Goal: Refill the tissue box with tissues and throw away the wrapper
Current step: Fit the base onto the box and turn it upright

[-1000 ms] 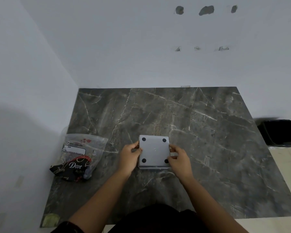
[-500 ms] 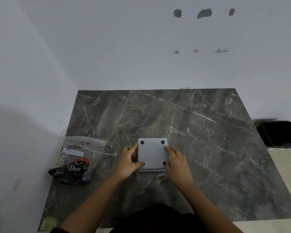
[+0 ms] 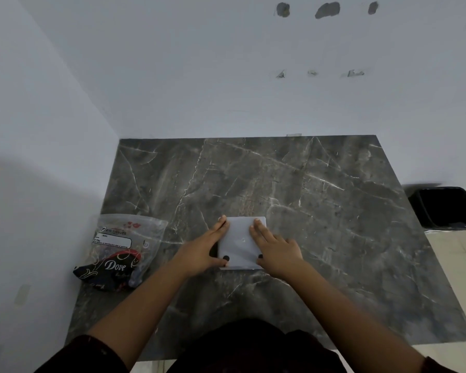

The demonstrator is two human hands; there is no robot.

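A square white tissue box point(image 3: 240, 242) lies upside down on the dark marble table point(image 3: 320, 211), its flat base with small black feet facing up. My left hand point(image 3: 202, 251) presses along its left edge, fingers stretched forward, thumb by the near-left foot. My right hand point(image 3: 276, 249) lies flat on the right part of the base, fingers pointing away from me. A clear plastic tissue wrapper point(image 3: 127, 238) lies at the table's left edge, apart from both hands. What is inside the box is hidden.
A black Dove packet point(image 3: 108, 270) lies partly under the wrapper. A black waste bin point(image 3: 447, 208) stands on the floor just right of the table. White walls close off the table's far side and left side.
Both hands have slid forward over the box's base, from gripping its near sides to lying flat with fingers extended. The box has stayed in place.
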